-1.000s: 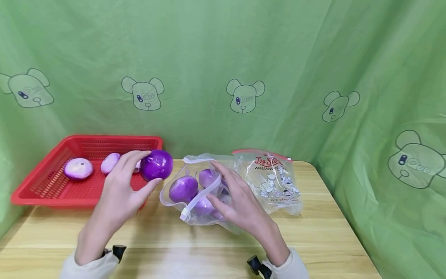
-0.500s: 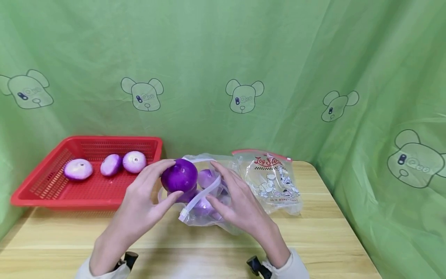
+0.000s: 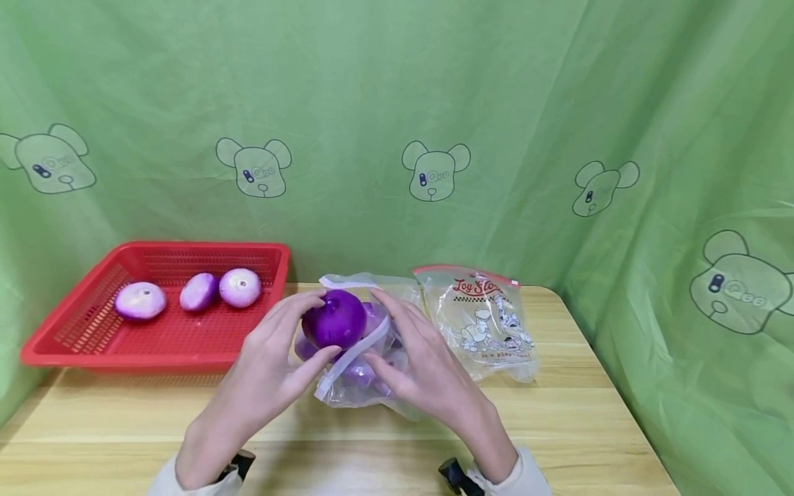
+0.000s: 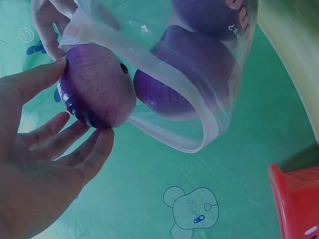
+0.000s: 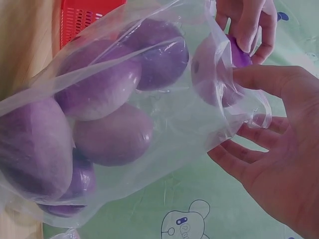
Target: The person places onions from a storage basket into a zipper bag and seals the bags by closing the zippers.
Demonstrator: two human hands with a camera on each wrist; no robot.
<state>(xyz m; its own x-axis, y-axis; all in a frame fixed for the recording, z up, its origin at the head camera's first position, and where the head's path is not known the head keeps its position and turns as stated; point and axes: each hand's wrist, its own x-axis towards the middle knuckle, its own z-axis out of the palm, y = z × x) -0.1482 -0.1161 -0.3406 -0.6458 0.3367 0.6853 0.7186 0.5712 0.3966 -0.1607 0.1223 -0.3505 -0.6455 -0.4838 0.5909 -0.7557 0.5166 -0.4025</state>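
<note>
My left hand (image 3: 267, 365) pinches a shiny purple onion (image 3: 335, 319) between thumb and fingertips, right at the mouth of a clear zip bag (image 3: 347, 394). In the left wrist view the pale underside of this onion (image 4: 99, 84), with a small dark hole, faces the bag opening. My right hand (image 3: 428, 362) holds the rim of the bag with thumb and fingers, keeping the mouth spread. Several purple onions (image 5: 99, 79) lie inside the bag, seen through its plastic in the right wrist view. The white zip strip (image 4: 169, 77) curves around the opening.
A red slotted basket (image 3: 124, 359) at the left holds three onions (image 3: 240, 288). Beside the bag on the right lies a flat clear bag (image 3: 490, 317) with a red zip and cartoon print. A green curtain (image 3: 347, 83) hangs behind the wooden table (image 3: 558, 427).
My left hand has carried the onion rightward from over the basket's edge to the bag mouth, overlapping the opening. The right hand has stayed nearly still on the bag.
</note>
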